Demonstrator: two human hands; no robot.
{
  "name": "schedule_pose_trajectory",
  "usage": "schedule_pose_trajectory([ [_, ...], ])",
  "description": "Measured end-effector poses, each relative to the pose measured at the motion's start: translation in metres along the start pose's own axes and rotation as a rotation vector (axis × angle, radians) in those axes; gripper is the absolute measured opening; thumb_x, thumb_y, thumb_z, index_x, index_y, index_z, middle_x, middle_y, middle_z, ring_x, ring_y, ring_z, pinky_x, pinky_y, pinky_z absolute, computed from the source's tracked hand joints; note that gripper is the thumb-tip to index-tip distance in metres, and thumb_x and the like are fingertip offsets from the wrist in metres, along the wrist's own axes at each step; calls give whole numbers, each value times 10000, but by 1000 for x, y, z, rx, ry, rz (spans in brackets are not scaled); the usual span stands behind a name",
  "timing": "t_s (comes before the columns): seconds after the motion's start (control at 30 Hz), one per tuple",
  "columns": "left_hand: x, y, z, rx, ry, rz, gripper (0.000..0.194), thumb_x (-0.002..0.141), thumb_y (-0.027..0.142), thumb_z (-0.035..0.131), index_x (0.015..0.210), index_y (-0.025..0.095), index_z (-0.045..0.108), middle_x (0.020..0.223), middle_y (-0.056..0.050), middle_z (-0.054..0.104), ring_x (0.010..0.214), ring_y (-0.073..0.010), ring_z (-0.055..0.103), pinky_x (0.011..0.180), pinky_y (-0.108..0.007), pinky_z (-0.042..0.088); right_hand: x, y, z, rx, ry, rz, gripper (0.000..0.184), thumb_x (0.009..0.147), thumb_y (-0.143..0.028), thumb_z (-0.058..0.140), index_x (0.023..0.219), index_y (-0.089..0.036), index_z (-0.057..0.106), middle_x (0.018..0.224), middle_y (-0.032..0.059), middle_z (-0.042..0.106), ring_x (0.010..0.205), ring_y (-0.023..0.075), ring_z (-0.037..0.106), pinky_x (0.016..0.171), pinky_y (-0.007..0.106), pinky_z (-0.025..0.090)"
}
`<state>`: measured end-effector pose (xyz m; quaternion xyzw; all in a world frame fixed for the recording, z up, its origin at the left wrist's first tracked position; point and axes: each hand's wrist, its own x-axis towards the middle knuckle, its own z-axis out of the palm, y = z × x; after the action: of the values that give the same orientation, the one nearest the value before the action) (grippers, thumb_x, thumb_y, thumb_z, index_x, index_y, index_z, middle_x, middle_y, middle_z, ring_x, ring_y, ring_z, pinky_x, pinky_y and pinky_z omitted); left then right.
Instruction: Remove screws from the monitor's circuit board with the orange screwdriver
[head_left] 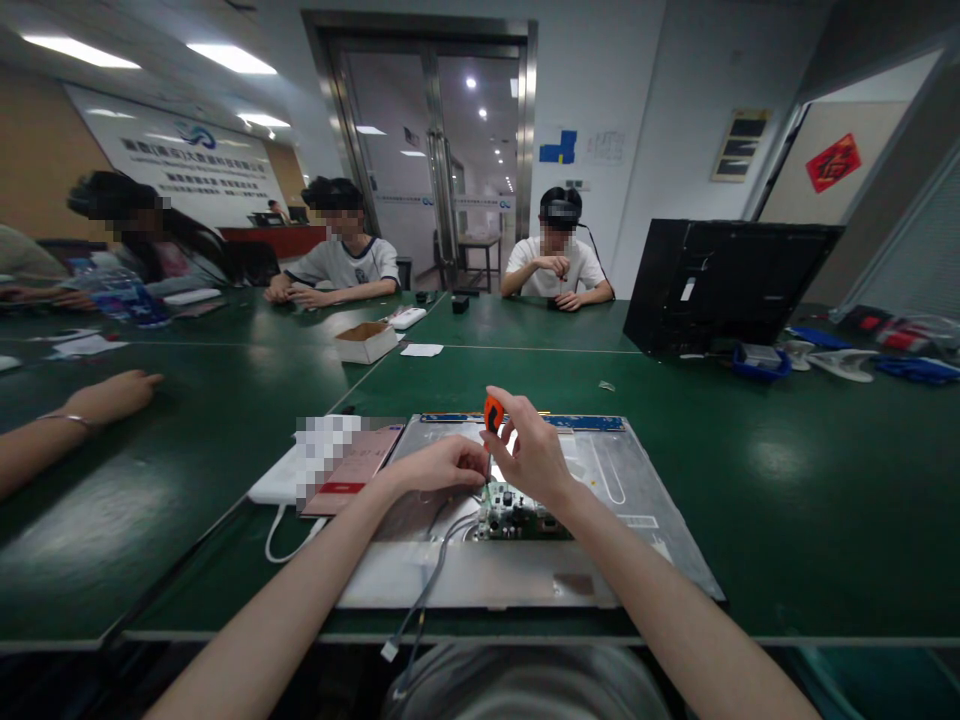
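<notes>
A flat metal display panel (pixel 622 500) lies back side up on the green table in front of me. A small green circuit board (pixel 514 515) sits on its middle, with grey cables (pixel 427 585) running off toward me. My right hand (pixel 532 455) is closed round a screwdriver with an orange handle (pixel 493 411), held upright with its tip down at the board's left edge. My left hand (pixel 442 467) rests on the panel just left of the screwdriver shaft, fingers curled and pinched near the tip. What those fingers pinch is hidden.
A white device with a cable (pixel 281 485) and a reddish booklet (pixel 352 475) lie left of the panel. A black monitor (pixel 720 285) stands at the right, a small cardboard box (pixel 365 341) ahead. Several people sit around the table; another person's arm (pixel 67 420) rests at the left.
</notes>
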<state>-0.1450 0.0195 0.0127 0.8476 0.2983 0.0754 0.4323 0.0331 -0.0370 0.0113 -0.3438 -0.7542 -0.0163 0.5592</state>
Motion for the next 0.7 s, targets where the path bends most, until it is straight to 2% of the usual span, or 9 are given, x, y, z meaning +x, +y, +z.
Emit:
schedule_pose_trajectory([
  [0.13, 0, 1, 0, -27, -9, -37, 187, 725, 342, 635, 689, 171, 570, 604, 36, 511, 568, -126, 452, 555, -241, 357, -1, 1, 0, 6, 11, 33, 432, 926, -263, 521, 1341, -214, 411, 851, 1, 629, 545, 103, 564, 483, 207, 436],
  [0.27, 0, 1, 0, -28, -7, -48, 209, 714, 367, 649, 693, 168, 589, 613, 29, 524, 576, -127, 467, 550, -238, 358, -3, 4, 1, -30, 23, 75, 391, 927, -353, 565, 1259, -212, 417, 689, -54, 598, 462, 107, 542, 471, 208, 408],
  [0.53, 0, 1, 1, -39, -10, -40, 210, 713, 364, 645, 679, 172, 568, 587, 38, 502, 547, -122, 450, 534, -236, 355, -4, 3, 4, -40, 46, 16, 377, 968, -309, 478, 1297, -194, 332, 812, 16, 670, 425, 97, 508, 448, 209, 372],
  [0.7, 0, 1, 1, -22, 4, -23, 183, 717, 341, 634, 685, 172, 574, 596, 35, 520, 559, -126, 461, 551, -238, 369, -3, 3, 2, -39, -2, 5, 382, 982, -287, 466, 1333, -191, 347, 734, -22, 623, 465, 108, 535, 467, 212, 404],
])
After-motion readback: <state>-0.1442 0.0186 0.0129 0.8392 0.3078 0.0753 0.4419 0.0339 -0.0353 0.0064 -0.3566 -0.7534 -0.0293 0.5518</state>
